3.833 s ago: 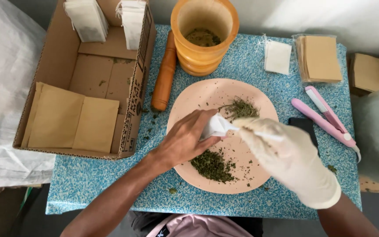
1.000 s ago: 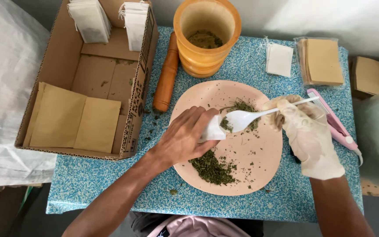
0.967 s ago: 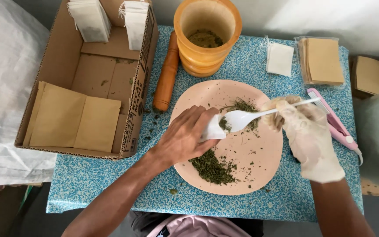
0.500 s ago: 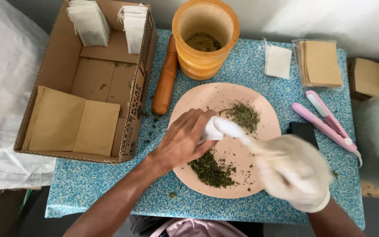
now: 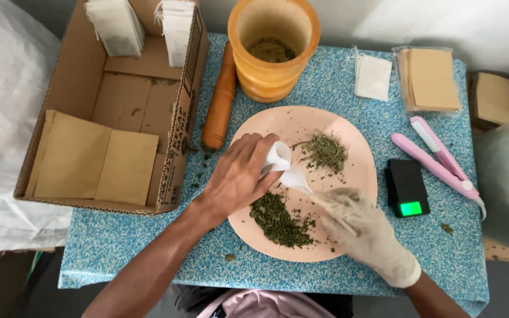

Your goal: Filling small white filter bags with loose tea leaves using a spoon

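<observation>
Bare left hand (image 5: 240,176) grip pinching small white sachet (image 5: 277,158) over pink plate (image 5: 360,171), gloved right hand (image 5: 363,227) grip closed around white spoon (image 5: 297,176), dried herbs (image 5: 278,215) below

Seen from above, the person's bare left hand (image 5: 240,176) reaches in from the lower left, forearm stretched diagonally, palm down, fingers (image 5: 260,154) curled and pinched together at the tips. The right hand (image 5: 363,227), in a pale glove, comes in from the lower right with the wrist bent and the fingers closed in a loose fist, knuckles up. The two hands sit close together, fingertips nearly meeting.
</observation>
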